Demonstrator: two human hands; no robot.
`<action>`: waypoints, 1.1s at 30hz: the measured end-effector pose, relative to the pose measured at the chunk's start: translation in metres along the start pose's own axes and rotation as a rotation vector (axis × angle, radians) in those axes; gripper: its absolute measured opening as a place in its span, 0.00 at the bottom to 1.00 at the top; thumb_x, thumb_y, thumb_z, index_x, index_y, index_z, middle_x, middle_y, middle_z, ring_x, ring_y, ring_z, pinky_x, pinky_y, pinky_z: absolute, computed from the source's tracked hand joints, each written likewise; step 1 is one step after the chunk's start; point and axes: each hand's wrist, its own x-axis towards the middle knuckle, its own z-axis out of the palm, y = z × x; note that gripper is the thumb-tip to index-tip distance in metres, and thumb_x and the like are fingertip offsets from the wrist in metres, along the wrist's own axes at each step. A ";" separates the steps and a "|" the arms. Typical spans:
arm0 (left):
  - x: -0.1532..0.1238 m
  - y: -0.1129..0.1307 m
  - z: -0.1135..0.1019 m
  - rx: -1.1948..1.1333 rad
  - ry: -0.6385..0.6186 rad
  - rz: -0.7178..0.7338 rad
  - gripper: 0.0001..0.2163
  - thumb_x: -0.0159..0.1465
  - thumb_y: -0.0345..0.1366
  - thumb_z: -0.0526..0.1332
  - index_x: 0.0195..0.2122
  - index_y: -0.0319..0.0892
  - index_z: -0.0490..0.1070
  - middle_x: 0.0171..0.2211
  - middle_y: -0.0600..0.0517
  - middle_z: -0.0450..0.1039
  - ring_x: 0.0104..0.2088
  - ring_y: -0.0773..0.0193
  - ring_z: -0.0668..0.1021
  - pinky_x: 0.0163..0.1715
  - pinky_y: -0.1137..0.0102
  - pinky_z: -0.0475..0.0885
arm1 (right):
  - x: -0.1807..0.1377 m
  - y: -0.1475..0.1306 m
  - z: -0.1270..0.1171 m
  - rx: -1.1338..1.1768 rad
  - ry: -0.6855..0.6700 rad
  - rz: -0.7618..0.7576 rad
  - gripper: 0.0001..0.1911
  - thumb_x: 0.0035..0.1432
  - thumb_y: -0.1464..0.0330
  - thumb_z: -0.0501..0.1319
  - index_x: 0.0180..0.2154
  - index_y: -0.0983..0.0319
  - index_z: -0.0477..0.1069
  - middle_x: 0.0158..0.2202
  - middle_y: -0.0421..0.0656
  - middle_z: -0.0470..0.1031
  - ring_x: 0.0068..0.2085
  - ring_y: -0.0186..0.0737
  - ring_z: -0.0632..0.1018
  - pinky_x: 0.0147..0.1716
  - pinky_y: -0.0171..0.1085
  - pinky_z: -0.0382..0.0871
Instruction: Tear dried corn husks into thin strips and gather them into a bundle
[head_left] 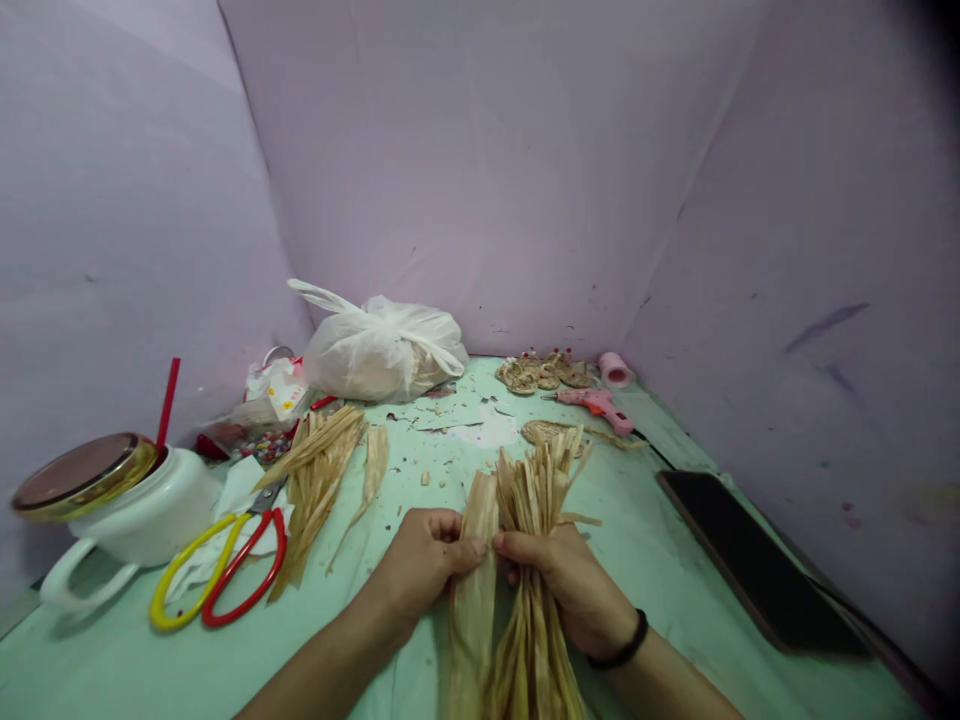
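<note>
My left hand (pixel 421 560) pinches a wide tan corn-husk strip (pixel 474 590) at its edge, fingers closed. My right hand (pixel 574 585), with a black band on the wrist, is closed round a bundle of dried husk strips (pixel 536 500) that fans upward and trails down toward me. The two hands touch at the middle of the green table (pixel 675 560). The wide strip lies just left of the bundle.
Loose husk strips (pixel 319 470) lie at left beside red and yellow scissors (pixel 225 570). A white lidded mug (pixel 112 500) sits far left. A tied plastic bag (pixel 386 350), woven husk pieces (pixel 540 372), pink tape roll (pixel 615 370) and pink glue gun (pixel 596 403) are behind. A dark phone (pixel 750 560) lies right.
</note>
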 end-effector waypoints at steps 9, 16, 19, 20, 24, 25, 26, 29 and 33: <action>0.005 -0.007 -0.001 0.055 0.134 0.033 0.08 0.40 0.35 0.66 0.17 0.36 0.70 0.13 0.54 0.66 0.15 0.71 0.65 0.17 0.75 0.55 | -0.001 0.002 -0.002 -0.085 -0.035 -0.046 0.11 0.31 0.70 0.69 0.22 0.65 0.71 0.18 0.35 0.68 0.19 0.29 0.64 0.16 0.30 0.57; -0.002 0.000 0.006 0.056 0.011 0.031 0.08 0.42 0.37 0.64 0.18 0.36 0.70 0.14 0.52 0.67 0.17 0.69 0.66 0.18 0.74 0.58 | -0.003 -0.001 0.002 -0.165 -0.023 -0.069 0.07 0.33 0.75 0.65 0.16 0.63 0.66 0.12 0.34 0.64 0.16 0.29 0.61 0.15 0.31 0.54; -0.003 -0.002 0.007 -0.012 -0.074 0.043 0.10 0.43 0.39 0.65 0.18 0.35 0.71 0.15 0.51 0.69 0.18 0.68 0.68 0.20 0.74 0.60 | -0.005 -0.002 0.005 -0.164 -0.029 -0.086 0.07 0.34 0.76 0.61 0.14 0.63 0.65 0.12 0.34 0.64 0.16 0.30 0.62 0.16 0.32 0.54; -0.003 -0.003 0.007 -0.045 -0.091 0.039 0.10 0.42 0.39 0.65 0.18 0.35 0.71 0.15 0.51 0.69 0.18 0.68 0.68 0.20 0.74 0.60 | -0.005 -0.002 0.005 -0.144 -0.031 -0.091 0.06 0.34 0.76 0.61 0.14 0.63 0.65 0.12 0.34 0.64 0.17 0.30 0.62 0.16 0.32 0.55; -0.002 -0.003 0.006 -0.170 -0.099 0.028 0.12 0.41 0.39 0.68 0.20 0.35 0.72 0.17 0.50 0.71 0.18 0.68 0.70 0.21 0.74 0.62 | -0.007 -0.001 0.005 0.015 -0.067 -0.049 0.06 0.33 0.74 0.64 0.21 0.64 0.70 0.18 0.37 0.70 0.21 0.34 0.68 0.21 0.34 0.62; -0.002 -0.002 0.005 -0.186 -0.094 0.025 0.12 0.41 0.39 0.69 0.21 0.35 0.72 0.18 0.49 0.72 0.19 0.68 0.71 0.22 0.74 0.63 | -0.007 -0.001 0.003 0.059 -0.091 -0.021 0.07 0.33 0.72 0.65 0.23 0.64 0.71 0.20 0.39 0.72 0.22 0.36 0.70 0.23 0.36 0.64; -0.002 -0.001 0.005 -0.197 -0.087 0.020 0.12 0.41 0.38 0.69 0.22 0.35 0.73 0.19 0.49 0.73 0.20 0.67 0.72 0.23 0.73 0.64 | -0.006 -0.001 0.002 0.098 -0.112 0.011 0.09 0.33 0.71 0.66 0.24 0.65 0.72 0.21 0.40 0.73 0.23 0.37 0.71 0.25 0.37 0.65; -0.002 0.004 0.001 -0.207 -0.075 -0.026 0.12 0.42 0.37 0.69 0.24 0.34 0.73 0.20 0.47 0.74 0.21 0.66 0.73 0.24 0.73 0.66 | -0.003 -0.001 -0.003 0.173 -0.128 0.100 0.11 0.33 0.71 0.68 0.25 0.66 0.73 0.20 0.41 0.74 0.22 0.36 0.72 0.26 0.36 0.66; 0.002 0.008 -0.010 -0.249 0.003 -0.074 0.08 0.44 0.33 0.68 0.20 0.35 0.70 0.16 0.53 0.69 0.18 0.71 0.71 0.21 0.77 0.65 | 0.004 -0.010 -0.012 0.293 -0.124 0.263 0.05 0.37 0.74 0.64 0.23 0.68 0.72 0.20 0.42 0.75 0.22 0.34 0.74 0.25 0.33 0.68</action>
